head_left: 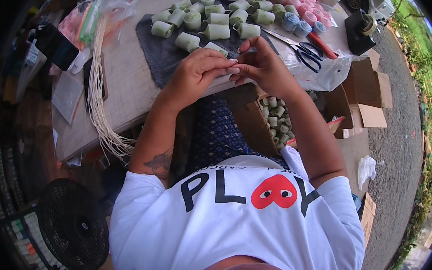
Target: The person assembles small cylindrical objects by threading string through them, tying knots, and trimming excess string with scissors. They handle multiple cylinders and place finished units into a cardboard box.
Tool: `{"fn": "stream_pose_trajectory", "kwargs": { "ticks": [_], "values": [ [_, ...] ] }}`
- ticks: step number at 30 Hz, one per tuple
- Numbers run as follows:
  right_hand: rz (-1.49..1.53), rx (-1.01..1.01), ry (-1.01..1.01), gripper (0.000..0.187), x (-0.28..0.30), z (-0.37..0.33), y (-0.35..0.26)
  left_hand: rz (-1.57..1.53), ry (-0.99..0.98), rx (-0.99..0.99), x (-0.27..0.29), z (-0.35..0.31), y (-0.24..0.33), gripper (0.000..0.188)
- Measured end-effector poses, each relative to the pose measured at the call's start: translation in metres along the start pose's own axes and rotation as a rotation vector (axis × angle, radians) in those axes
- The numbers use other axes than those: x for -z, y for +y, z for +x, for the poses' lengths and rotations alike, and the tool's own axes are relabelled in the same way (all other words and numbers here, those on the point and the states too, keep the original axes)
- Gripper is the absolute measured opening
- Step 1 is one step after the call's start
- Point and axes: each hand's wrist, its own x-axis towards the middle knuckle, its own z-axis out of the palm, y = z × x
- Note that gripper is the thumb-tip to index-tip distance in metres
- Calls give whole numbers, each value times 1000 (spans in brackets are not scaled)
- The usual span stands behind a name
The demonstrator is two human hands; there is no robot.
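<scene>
My left hand [196, 73] and my right hand [267, 72] meet at the near edge of the table, fingertips pinched together. Whatever sits between them is too small and covered to make out. Just beyond the fingers, a pale green candle [187, 42] lies on a dark grey cloth [154, 54]. Behind it are many more short green candles [217, 32], several with thin wicks sticking out. To the left, a long bundle of white wick strands [96, 82] hangs over the table's edge.
Pink candles [311, 10] and blue candles [302, 29] stand at the far right, near scissors [308, 56], a red-handled tool [322, 45] and a tape dispenser [359, 37]. An open cardboard box [255, 123] below holds green candles. A phone [56, 46] and a black fan [73, 225] are at left.
</scene>
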Motion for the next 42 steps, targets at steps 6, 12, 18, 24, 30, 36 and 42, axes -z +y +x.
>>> {"fn": "stream_pose_trajectory", "kwargs": {
  "ticks": [6, 12, 18, 24, 30, 36, 42],
  "values": [
    [0, 8, -20, 36, -2, 1, -3, 122, 221, -91, -9, 2, 1, 8],
    [-129, -21, 97, 26, -15, -5, 10, 121, 284, -42, -11, 0, -1, 7],
    [-239, 22, 251, 18, -18, -8, 18, 172, 326, -39, -18, -3, -5, 7],
    [-552, 306, 334, 13, -22, -7, 22, -26, 312, 167, -23, -10, -6, 10],
    [-607, 404, 423, 11, -16, -10, 22, -569, 94, 474, -34, -7, 9, 35],
    [-801, 409, 472, 12, -9, -13, 20, 235, 109, 133, -28, 2, 3, 13],
    [-827, 179, 340, 11, -9, -12, 20, 306, 48, 188, -15, 3, 11, 9]
  ]
}}
